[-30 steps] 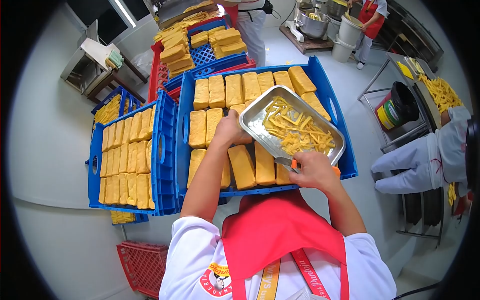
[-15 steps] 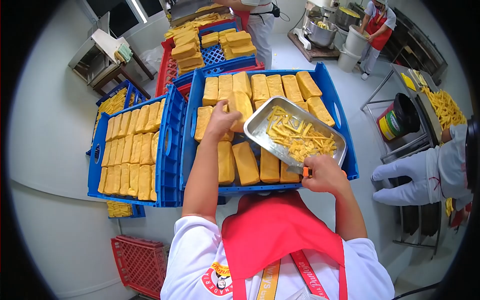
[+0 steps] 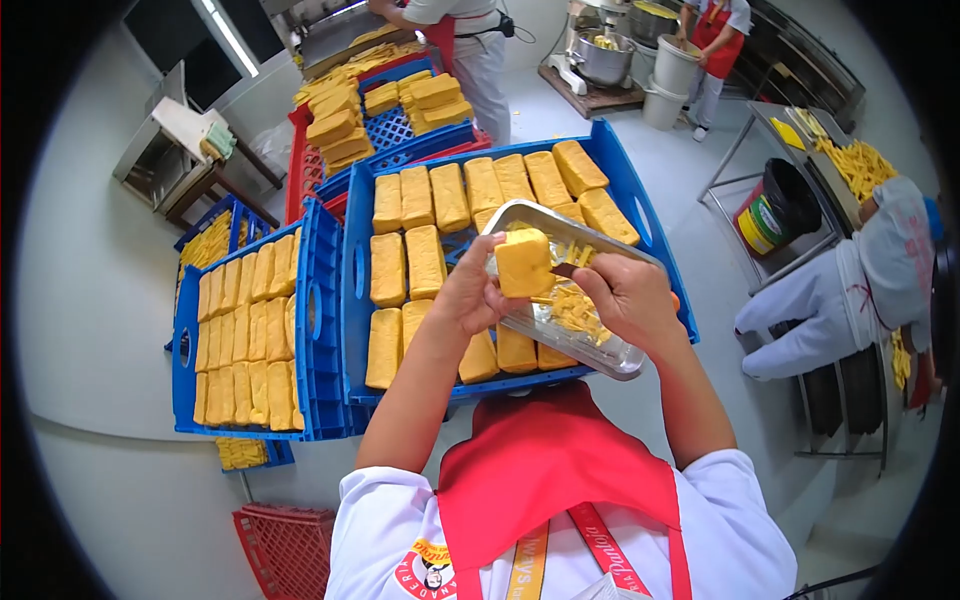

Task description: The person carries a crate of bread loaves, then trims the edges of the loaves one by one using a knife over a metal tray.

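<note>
so, one golden-yellow, brick-shaped loaf (image 3: 522,265) is gripped in the curled fingers of the left hand (image 3: 468,290), held up over the left part of a single shallow silver metal tray (image 3: 622,362). the right hand (image 3: 632,300) has its fingers closed around one dark-bladed metal knife (image 3: 564,270), blade right at the loaf's side; can't tell if it's actually in there. thin yellow strips (image 3: 578,312) lie in the tray just below the right fingers, way too many to count. under the tray is one big blue plastic crate (image 3: 357,285): i get seven matching loaves (image 3: 450,197) in the far row beyond the fingers, two just left of the left fingers, at least five nearer the body. three other people (image 3: 725,45) around: two well beyond the fingers, one off right.
</note>
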Available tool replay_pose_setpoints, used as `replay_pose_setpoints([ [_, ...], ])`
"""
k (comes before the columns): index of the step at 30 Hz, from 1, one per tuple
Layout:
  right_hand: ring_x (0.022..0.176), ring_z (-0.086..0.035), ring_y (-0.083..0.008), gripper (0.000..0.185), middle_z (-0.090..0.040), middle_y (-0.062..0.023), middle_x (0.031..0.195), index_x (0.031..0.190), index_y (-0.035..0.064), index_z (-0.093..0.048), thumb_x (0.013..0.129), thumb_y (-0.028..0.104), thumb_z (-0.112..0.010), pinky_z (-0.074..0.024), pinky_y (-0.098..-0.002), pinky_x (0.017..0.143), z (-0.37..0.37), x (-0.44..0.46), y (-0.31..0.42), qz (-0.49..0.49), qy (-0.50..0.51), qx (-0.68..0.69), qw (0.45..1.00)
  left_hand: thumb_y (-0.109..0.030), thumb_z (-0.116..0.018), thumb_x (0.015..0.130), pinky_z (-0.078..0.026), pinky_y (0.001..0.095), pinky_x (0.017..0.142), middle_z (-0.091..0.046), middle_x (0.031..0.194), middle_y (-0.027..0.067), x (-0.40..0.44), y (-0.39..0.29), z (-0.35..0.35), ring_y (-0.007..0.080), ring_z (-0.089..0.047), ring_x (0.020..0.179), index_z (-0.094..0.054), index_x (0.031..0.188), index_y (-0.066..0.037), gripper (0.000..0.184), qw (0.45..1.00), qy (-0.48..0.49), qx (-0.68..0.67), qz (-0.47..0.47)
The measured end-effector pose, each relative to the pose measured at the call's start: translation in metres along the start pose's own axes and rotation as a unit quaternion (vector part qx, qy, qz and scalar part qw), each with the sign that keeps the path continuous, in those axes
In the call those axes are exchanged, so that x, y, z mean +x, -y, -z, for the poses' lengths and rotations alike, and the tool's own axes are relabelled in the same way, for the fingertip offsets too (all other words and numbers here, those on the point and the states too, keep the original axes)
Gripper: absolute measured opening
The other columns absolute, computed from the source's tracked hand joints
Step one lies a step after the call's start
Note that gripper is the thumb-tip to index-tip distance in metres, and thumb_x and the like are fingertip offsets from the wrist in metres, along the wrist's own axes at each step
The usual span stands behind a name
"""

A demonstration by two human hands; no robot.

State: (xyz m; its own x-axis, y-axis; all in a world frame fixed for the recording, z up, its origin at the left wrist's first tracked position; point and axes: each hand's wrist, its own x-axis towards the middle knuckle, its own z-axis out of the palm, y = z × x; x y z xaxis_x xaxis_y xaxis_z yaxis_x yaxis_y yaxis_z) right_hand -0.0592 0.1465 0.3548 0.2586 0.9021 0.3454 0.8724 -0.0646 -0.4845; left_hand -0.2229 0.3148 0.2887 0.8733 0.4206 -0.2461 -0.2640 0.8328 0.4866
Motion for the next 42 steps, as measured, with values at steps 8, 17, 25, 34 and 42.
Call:
replay_pose_setpoints([
  [8, 0.065, -0.065, -0.0326, 0.047, -0.064, -0.0116, 0.069, 0.074, 0.0071, -0.062, 0.099, 0.047, -0.055, -0.0491, -0.0455, 0.059, -0.005, 0.008, -0.008, 0.061, -0.007, -0.087, 0.994, -0.034, -0.068, 0.093, -0.067, 0.0359, 0.063, -0.063, 0.115, 0.0172, 0.006, 0.017, -0.013, 0.0260, -0.072, 0.095, -0.047, 0.132, -0.004, 0.054, 0.999, -0.018, 0.032, 0.022],
  [17, 0.060, -0.063, -0.0326, 0.060, -0.060, -0.0114, 0.061, 0.068, 0.0082, -0.063, 0.088, 0.065, -0.062, -0.0468, -0.0431, 0.056, 0.000, 0.002, -0.019, 0.003, 0.117, -0.087, 0.989, -0.029, -0.068, 0.091, -0.065, 0.0382, 0.068, -0.058, 0.118, 0.0152, 0.024, 0.015, -0.011, 0.0256, -0.069, 0.099, -0.039, 0.137, -0.010, 0.057, 0.997, -0.018, 0.077, 0.025],
  [25, 0.057, -0.065, -0.0295, 0.078, -0.059, -0.0105, 0.057, 0.078, 0.0049, -0.065, 0.066, 0.082, -0.072, -0.0499, -0.0401, 0.057, -0.002, 0.005, -0.020, -0.119, -0.029, -0.067, 0.990, -0.006, -0.074, 0.079, -0.062, 0.0452, 0.073, -0.050, 0.126, 0.0166, 0.027, 0.031, -0.039, 0.0315, -0.064, 0.106, -0.007, 0.152, -0.018, 0.101, 0.977, -0.114, 0.118, -0.136],
  [34, 0.064, -0.069, -0.0336, 0.078, -0.065, -0.0161, 0.062, 0.073, 0.0041, -0.068, 0.073, 0.082, -0.064, -0.0530, -0.0425, 0.060, -0.017, 0.002, -0.022, -0.189, 0.028, -0.038, 0.981, -0.006, -0.072, 0.081, -0.059, 0.0464, 0.072, -0.049, 0.127, 0.0126, 0.032, 0.048, -0.049, 0.0300, -0.061, 0.107, -0.014, 0.145, -0.020, 0.087, 0.970, -0.155, 0.083, -0.169],
  [42, 0.062, -0.067, -0.0345, 0.076, -0.065, -0.0151, 0.061, 0.070, 0.0031, -0.069, 0.075, 0.078, -0.065, -0.0517, -0.0453, 0.060, -0.014, -0.007, -0.022, -0.137, 0.098, -0.056, 0.984, 0.012, -0.071, 0.073, -0.056, 0.0409, 0.091, -0.052, 0.120, 0.0120, 0.042, 0.037, -0.025, 0.0279, -0.061, 0.111, -0.009, 0.151, -0.017, 0.104, 0.913, -0.139, 0.215, -0.318],
])
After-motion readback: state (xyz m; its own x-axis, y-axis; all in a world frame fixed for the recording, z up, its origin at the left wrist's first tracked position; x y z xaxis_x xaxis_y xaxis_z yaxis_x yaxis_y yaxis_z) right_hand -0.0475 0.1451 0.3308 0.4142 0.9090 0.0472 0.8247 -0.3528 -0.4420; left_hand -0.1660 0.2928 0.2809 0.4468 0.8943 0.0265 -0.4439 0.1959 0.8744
